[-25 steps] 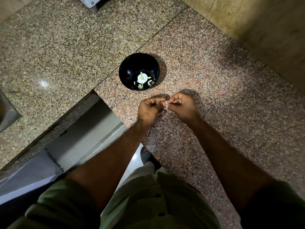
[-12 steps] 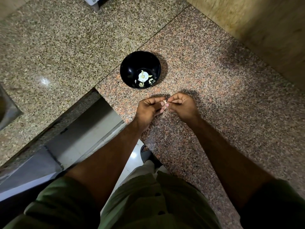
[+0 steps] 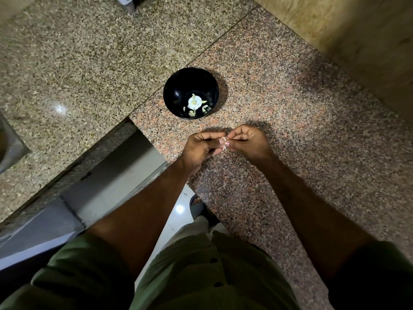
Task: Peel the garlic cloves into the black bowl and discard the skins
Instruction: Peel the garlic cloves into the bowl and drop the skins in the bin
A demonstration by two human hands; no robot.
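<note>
Hands, left hand (image 3: 202,147) and right hand (image 3: 247,143), meet fingertip-to-fingertip, pinching garlic clove (image 3: 224,139).

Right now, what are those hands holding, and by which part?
A garlic clove, pinched at either end between the fingertips of the left hand and right hand.

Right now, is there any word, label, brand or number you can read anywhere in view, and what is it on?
None can be read.
White appliance at the top edge: only a corner shows, no lettering legible.
Black bowl: no print seen.
Granite counter: no markings.
</note>
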